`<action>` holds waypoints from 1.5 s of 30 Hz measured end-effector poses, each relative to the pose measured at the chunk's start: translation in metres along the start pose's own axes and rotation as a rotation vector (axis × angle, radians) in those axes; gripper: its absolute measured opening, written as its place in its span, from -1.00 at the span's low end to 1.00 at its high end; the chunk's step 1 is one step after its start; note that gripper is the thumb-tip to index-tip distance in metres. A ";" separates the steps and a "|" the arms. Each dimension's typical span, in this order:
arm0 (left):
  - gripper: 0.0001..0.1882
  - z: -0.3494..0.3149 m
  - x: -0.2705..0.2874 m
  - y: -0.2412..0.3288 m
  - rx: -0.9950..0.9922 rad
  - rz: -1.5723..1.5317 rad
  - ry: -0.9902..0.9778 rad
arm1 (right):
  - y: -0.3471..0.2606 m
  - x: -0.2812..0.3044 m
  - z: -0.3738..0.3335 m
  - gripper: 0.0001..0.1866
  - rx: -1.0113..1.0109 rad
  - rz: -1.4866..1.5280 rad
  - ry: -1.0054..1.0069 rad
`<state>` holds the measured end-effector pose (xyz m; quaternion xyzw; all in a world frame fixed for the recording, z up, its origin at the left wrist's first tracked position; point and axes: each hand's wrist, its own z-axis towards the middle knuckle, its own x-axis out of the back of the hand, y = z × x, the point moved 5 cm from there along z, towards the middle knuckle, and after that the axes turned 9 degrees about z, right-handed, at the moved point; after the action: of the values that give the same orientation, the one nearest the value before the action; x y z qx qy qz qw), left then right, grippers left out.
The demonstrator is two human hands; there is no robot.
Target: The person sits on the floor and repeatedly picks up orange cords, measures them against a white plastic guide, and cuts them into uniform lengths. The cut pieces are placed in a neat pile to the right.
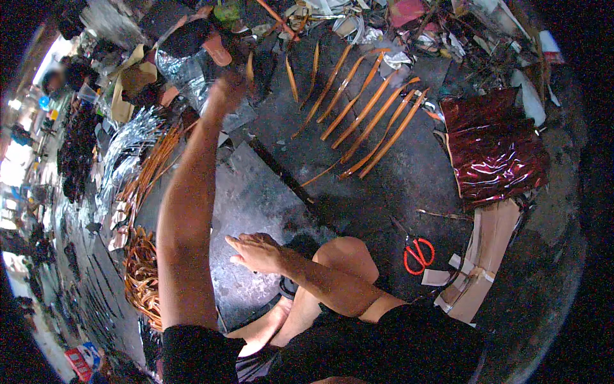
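Note:
My left arm is stretched far forward, and my left hand (229,93) is smeared by motion, its fingers unclear. Closest to it lies a short orange-brown strip (250,68). To the right, several glossy orange-brown strips (364,117) lie slanted in a row on the dark floor. My right hand (257,252) hovers over or rests on a grey metal sheet (246,185), near my bent knee; its fingers point left and hold nothing visible. A dark narrow bar (279,169) runs along the sheet's right edge.
Red-handled scissors (419,255) lie to my right, by bent cardboard (494,233) and a shiny dark red sheet (495,150). At left are a bundle of orange-brown strips (151,171), a coiled heap (142,272) and silvery strips (131,150). Scrap (409,25) piles up at the far side.

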<state>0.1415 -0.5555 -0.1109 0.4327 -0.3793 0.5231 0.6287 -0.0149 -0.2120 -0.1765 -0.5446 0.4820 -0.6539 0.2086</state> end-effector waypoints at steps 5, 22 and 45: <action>-0.78 -0.152 -0.025 0.012 0.102 -0.438 -0.228 | 0.017 -0.001 -0.003 -0.38 0.038 -0.066 0.063; -0.69 -0.726 0.222 -0.224 1.143 -0.327 0.662 | -0.036 -0.012 -0.011 -0.43 0.109 -0.205 0.004; -0.68 -0.723 0.258 -0.187 1.329 -0.148 0.297 | -0.020 -0.022 -0.010 -0.39 -0.125 -0.277 -0.181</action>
<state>0.3863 0.1948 -0.1428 0.6752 0.1431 0.6544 0.3089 -0.0121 -0.1820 -0.1702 -0.6744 0.4214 -0.5933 0.1247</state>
